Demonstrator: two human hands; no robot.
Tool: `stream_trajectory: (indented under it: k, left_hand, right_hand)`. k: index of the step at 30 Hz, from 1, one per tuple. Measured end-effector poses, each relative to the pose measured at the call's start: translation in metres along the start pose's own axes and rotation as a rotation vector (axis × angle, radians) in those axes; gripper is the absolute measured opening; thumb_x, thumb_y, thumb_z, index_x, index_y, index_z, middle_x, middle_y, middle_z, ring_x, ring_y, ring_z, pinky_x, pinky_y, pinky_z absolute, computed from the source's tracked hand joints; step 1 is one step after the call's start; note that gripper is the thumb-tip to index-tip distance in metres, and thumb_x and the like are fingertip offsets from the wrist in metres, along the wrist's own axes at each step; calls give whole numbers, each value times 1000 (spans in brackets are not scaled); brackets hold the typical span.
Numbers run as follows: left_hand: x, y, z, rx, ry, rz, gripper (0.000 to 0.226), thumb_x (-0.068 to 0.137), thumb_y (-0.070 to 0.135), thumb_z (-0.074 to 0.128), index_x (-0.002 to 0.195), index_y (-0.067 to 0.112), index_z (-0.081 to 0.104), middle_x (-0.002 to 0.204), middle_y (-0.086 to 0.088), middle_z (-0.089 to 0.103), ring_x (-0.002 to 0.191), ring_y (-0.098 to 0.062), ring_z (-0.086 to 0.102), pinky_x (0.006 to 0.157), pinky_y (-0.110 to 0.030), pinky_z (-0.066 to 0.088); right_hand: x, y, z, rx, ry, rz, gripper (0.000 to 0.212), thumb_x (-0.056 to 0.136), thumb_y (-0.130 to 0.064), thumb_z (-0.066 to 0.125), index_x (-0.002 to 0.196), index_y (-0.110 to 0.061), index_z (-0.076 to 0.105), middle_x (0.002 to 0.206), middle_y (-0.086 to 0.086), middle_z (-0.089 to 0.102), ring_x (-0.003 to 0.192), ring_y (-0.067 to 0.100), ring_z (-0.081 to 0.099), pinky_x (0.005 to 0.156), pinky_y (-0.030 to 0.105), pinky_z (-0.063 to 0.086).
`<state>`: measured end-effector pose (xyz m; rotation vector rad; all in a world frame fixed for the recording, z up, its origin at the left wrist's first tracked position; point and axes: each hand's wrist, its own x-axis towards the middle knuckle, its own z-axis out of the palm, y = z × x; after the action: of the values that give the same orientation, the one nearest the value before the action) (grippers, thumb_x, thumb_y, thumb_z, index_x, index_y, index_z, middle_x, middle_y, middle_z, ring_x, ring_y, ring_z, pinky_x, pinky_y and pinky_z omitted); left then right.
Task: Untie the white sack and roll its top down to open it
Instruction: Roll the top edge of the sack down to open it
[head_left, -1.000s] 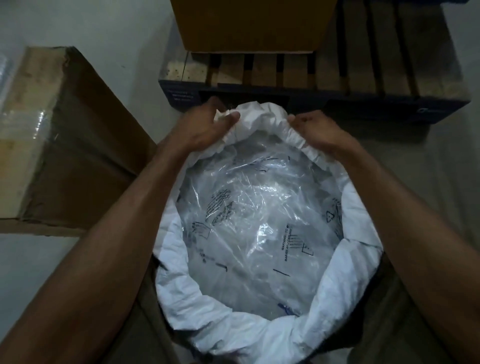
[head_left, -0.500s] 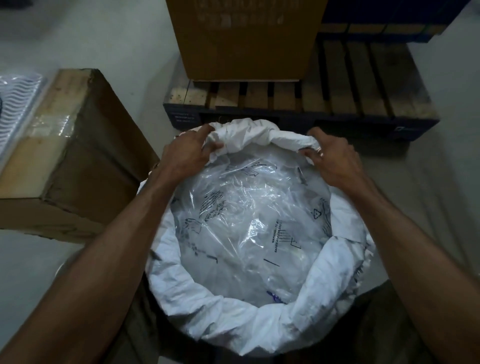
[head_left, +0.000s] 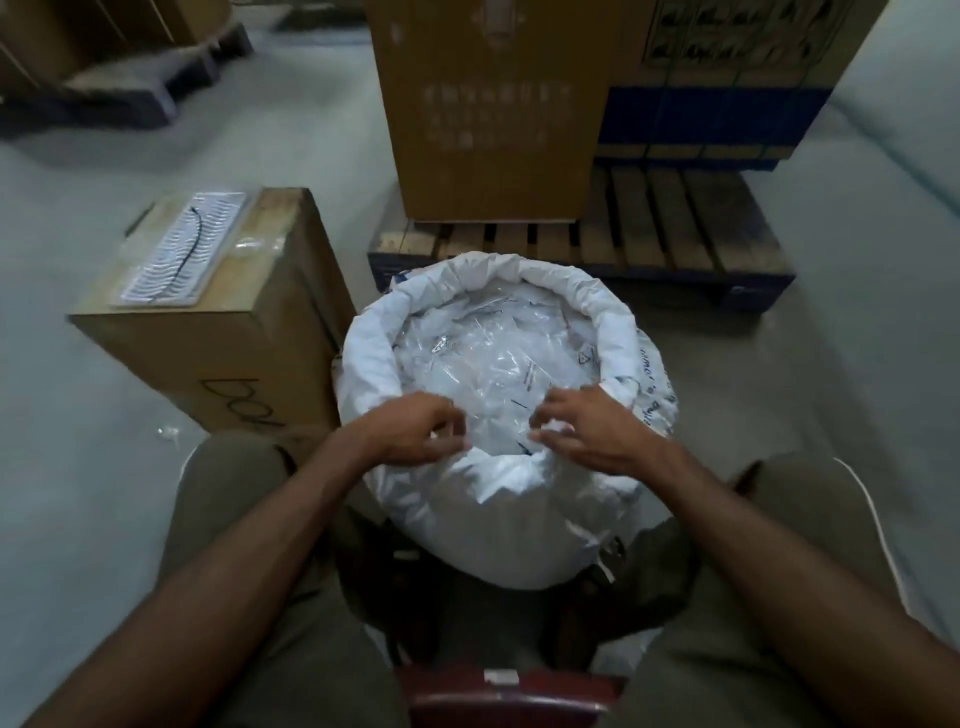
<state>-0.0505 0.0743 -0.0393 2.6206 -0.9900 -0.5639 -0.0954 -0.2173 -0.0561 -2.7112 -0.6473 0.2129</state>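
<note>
We see the white woven sack (head_left: 511, 499) standing open between the person's knees, its top rolled into a thick cuff around clear crinkled plastic bags (head_left: 498, 364). At the sack's near rim, the left hand (head_left: 415, 434) and right hand (head_left: 584, 434) hover with fingers curled and loose, gripping nothing. Left of the sack stands a brown cardboard box (head_left: 218, 332); behind it, a wooden pallet (head_left: 675, 228).

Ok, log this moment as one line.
sack: untied, top rolled | left hand: near rim | right hand: near rim | clear bags inside
</note>
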Motion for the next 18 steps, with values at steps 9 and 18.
stream_trajectory:
  k: [9,18]
  left_hand:
    - [-53,20,16,7,80,-146,35,101,43,48,90,15,66,87,-4,65,81,-24,61,78,-44,50]
    - [-22,31,9,-220,418,-208,32,100,43,58,126,25,64,123,-3,60,120,-22,53,104,-43,46]
  right_hand:
    - [-57,-14,0,-33,47,100,59,101,-65,29,72,-21,55,72,-9,50,68,10,49,69,43,45]
    - [-24,-42,-10,165,304,294,17,100,-34,62,110,-20,65,112,-3,61,108,21,59,91,40,48]
